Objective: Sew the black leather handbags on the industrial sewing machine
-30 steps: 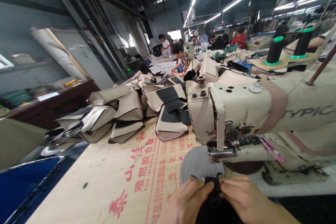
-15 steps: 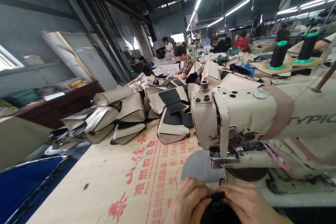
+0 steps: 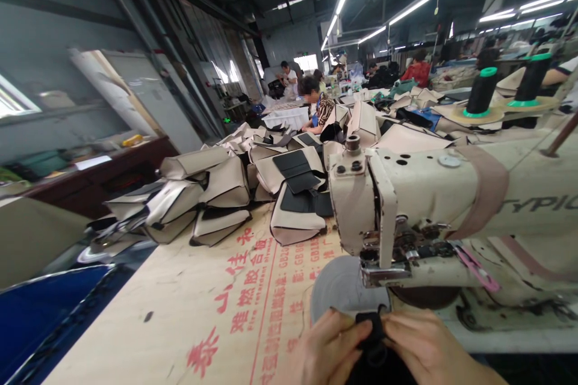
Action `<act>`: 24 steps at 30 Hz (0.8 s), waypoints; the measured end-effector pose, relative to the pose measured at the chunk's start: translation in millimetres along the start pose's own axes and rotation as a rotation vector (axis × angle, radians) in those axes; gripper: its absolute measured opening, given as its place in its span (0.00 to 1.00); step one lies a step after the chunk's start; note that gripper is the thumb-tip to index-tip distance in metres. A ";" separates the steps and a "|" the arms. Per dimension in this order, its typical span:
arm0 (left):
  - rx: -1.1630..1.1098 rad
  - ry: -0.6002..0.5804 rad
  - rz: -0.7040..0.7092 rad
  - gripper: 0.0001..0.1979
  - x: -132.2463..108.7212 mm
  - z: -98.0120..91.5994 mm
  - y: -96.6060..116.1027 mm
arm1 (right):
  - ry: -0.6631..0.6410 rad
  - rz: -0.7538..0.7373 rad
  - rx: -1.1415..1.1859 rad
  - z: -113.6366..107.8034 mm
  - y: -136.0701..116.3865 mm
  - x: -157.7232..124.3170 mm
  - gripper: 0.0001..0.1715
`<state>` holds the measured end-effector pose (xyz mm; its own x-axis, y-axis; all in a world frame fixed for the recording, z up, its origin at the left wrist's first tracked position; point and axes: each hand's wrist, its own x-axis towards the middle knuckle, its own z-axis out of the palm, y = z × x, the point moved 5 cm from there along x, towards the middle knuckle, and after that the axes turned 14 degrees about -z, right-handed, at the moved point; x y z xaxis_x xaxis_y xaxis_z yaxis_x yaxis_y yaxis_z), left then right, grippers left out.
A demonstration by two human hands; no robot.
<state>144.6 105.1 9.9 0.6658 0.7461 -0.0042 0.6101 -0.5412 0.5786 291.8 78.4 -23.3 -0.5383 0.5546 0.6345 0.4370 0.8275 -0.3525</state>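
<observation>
A black piece (image 3: 377, 361) with a small strap-like end is pinched between both hands at the bottom of the view. My left hand (image 3: 332, 349) grips its left side, thumb on the strap. On the right side my right hand (image 3: 422, 340) holds it with closed fingers. The hands are just in front of a round grey plate (image 3: 338, 286), below the head of a sewing machine (image 3: 419, 192). The lower part of the black piece runs out of view.
Beige and black bags (image 3: 226, 180) are heaped behind and left of the machine on a plywood table (image 3: 180, 295). Two black thread spools (image 3: 482, 93) stand at right. A blue bin (image 3: 49, 319) is at lower left. Several people work farther back.
The strap end of the black piece now stands higher between my hands, and my left thumb lies over it. My left hand has shifted slightly.
</observation>
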 end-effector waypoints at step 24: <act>-0.118 0.433 -0.140 0.09 -1.4 8.0 -9.5 | -0.004 -0.063 0.001 -6.4 -3.6 3.5 0.17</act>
<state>141.3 106.2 -2.1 0.3243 0.9157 0.2372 0.6117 -0.3943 0.6858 292.9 76.8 -15.3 -0.5673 0.5018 0.6530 0.4017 0.8608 -0.3125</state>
